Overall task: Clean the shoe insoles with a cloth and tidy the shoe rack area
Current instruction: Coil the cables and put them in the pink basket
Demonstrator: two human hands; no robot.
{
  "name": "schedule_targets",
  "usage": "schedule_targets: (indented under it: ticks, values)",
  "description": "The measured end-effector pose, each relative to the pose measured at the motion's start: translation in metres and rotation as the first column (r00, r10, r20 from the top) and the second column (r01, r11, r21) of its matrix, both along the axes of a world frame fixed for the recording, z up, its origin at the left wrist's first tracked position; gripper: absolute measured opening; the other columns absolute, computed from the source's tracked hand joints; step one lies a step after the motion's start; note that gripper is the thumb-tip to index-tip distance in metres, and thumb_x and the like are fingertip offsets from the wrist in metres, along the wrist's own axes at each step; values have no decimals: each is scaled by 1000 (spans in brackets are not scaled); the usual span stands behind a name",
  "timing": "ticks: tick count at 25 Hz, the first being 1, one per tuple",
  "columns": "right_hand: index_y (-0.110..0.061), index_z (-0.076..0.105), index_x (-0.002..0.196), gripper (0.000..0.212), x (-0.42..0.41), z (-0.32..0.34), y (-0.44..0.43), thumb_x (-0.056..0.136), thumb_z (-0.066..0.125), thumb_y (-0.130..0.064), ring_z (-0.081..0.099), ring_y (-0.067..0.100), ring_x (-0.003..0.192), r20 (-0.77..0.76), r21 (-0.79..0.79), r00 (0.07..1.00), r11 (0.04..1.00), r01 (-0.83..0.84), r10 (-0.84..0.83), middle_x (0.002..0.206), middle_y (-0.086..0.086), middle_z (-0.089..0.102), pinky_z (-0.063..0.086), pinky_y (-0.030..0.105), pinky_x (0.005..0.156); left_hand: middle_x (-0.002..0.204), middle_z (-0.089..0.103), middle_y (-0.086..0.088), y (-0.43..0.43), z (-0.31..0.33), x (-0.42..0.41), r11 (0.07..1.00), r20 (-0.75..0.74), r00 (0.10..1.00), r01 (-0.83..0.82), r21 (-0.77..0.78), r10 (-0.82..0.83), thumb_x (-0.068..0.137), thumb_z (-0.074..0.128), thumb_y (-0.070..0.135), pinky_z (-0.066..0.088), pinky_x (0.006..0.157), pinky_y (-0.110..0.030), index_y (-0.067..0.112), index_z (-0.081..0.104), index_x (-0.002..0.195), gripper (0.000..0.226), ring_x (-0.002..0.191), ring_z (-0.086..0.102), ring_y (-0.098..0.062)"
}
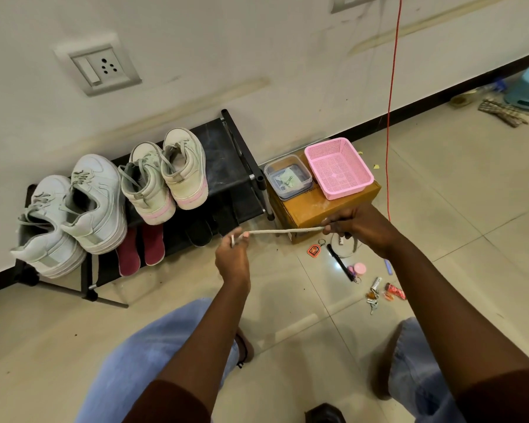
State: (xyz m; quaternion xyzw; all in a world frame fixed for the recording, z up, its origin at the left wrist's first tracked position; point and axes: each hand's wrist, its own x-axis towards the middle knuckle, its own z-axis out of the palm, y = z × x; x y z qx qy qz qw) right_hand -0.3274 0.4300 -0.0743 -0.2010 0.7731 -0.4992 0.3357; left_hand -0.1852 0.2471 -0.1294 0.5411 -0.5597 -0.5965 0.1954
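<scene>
Cut off by the bottom edge, a dark rounded object (324, 414) cannot be identified. Knees in light blue jeans (153, 346) frame the view, and both forearms reach forward from maroon sleeves.

Between the hands a pale twisted cord (284, 231) is pulled taut. The left hand (232, 259) pinches one end with curled fingers, a white tip poking out above them. The right hand (359, 227) grips the other end in a closed fist, which hides a round pale item on the tiled floor under it.

Scattered on the floor near the right forearm lie a bunch of keys (372, 299), a red packet (395, 290) whose print is too small to read, a black pen (339, 262), a small pink jar (359, 268) and an orange-red key fob (314, 249).

Beyond the hands stands a brown cardboard box (312, 212). On it sit a pink plastic mesh basket (338, 172) and a clear lidded container (287, 177), which partly covers a line of lettering on the box, leaving it unreadable.

Left of the box, the black metal-and-fabric shoe rack (226, 166) stands against the wall. Two maroon insoles (129, 254) lie on its lower shelf, their far ends hidden under the top shelf, beside dark slippers (199, 232) in shadow. On top are white sneakers (74, 209) and cream high-tops with pink soles (165, 175).

On the wall are a white socket plate (100, 70) and a hanging orange wire (391, 102).
</scene>
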Motion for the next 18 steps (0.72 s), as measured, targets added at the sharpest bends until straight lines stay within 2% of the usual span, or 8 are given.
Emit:
schedule_targets:
  ticks: [2,3,5,7,11,13,16,18]
  values:
    - [-10,71,88,13,7,2,-8,81,65,-1,54,19,70,1,-2,999,999,-35,35,79,8,67,42,24,60,120,60,-20,12,12,-2,985,-76,983,164,-51,-168,89,63,22,50,85,-46,19,58,125,36,103,59,-36]
    - [-9,71,89,13,11,3,-13,81,65,-1,54,16,67,6,-4,999,999,-54,54,76,4,67,42,22,58,117,62,-15,20,18,-4,957,-96,954,274,-96,-283,89,62,21,50,86,-45,18,59,123,34,100,61,-27]
    - [-7,71,92,14,19,3,-20,81,64,-2,54,11,62,12,-13,997,997,-79,79,69,-1,67,43,19,56,91,66,-2,34,29,-10,875,-91,875,460,-150,-476,90,61,19,50,68,-26,13,65,112,23,74,58,0]
    - [-6,71,94,14,24,3,-24,83,63,-3,55,8,57,16,-35,997,996,-79,79,63,-5,66,43,19,54,69,58,10,43,35,-15,817,-66,817,562,-130,-573,92,59,22,39,55,-10,11,68,99,16,54,50,8]
    - [-8,70,95,15,21,2,-19,84,61,-5,60,15,62,223,-159,970,986,-60,95,74,7,71,45,24,56,58,49,12,43,37,-16,795,-36,797,598,-103,-603,95,54,22,34,56,-18,22,57,70,25,52,43,-1]
    - [-4,68,101,18,20,5,-15,86,58,-7,60,19,65,305,-196,938,975,-107,164,77,13,69,47,26,60,62,49,9,45,36,-15,810,-26,812,579,-95,-584,96,52,22,35,58,-20,20,57,72,24,57,42,-3]
    - [1,65,100,20,19,15,-9,84,54,-5,63,20,67,433,-279,875,955,-97,216,77,13,68,52,26,62,63,44,4,45,30,-8,881,-5,882,471,-42,-471,96,52,26,34,63,-30,2,63,90,28,60,37,-11]
    - [2,66,97,20,21,23,-3,83,53,-2,67,25,76,519,-355,809,931,-89,276,85,18,69,56,29,66,62,43,5,44,25,1,902,11,902,431,-27,-431,96,52,28,33,66,-33,3,63,89,29,60,37,-12]
